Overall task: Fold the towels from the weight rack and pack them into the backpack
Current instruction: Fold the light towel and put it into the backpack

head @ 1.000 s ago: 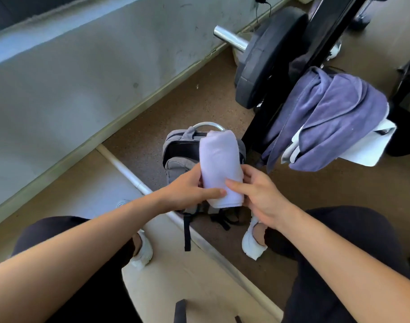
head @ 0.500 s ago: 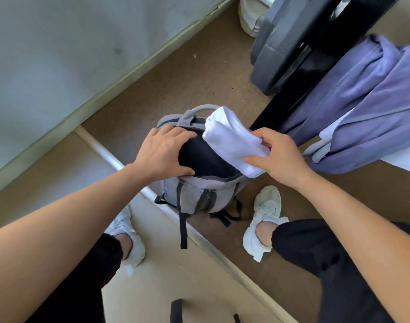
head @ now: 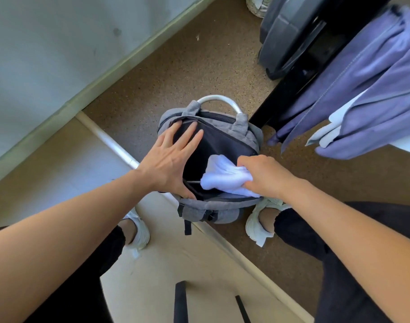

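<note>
Left hand point(head: 173, 164), fingers point(head: 191, 143) flat, spreads the backpack point(head: 213, 212) mouth for access. Right hand point(head: 262, 176) grips the folded towel point(head: 225, 177), feeding it inside.

Fingers of the right hand point(head: 266, 176) are buried in the white towel point(head: 225, 176), backpack point(head: 213, 213) interior's too dark to see what's in there tbh, and purple towels point(head: 374, 89) + weight plate point(head: 285, 36) get cut off by the right/top edges, w/ the pale towel point(head: 327, 134) mostly covered.
</note>
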`<state>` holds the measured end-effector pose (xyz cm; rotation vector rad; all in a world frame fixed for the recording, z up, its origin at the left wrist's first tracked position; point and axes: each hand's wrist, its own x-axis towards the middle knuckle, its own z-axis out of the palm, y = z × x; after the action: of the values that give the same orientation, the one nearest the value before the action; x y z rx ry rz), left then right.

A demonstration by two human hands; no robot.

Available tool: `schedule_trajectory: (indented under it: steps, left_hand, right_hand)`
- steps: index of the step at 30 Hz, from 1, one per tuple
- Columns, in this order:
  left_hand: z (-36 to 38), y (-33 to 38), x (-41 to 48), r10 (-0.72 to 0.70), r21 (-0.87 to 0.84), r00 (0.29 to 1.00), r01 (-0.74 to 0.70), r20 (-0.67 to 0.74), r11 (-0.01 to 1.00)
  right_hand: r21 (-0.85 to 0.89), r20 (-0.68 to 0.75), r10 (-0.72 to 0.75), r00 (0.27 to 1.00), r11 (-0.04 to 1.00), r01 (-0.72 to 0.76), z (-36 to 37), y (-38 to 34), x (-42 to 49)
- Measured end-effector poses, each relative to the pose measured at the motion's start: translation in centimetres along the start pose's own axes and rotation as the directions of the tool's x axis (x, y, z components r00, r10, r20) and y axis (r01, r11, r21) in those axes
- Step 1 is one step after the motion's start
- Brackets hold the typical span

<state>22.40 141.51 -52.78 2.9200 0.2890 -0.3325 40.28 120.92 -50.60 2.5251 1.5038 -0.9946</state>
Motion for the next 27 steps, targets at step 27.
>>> schedule_trajectory:
  steps: [27]
  left_hand:
    - [0.2,-0.5,0.1,0.083,-0.018,0.996,-0.083,-0.026,0.996]
  right_hand:
    - [-0.259,0.345,0.247,0.906,0.952,-0.161,12.0,-0.8,10.8]
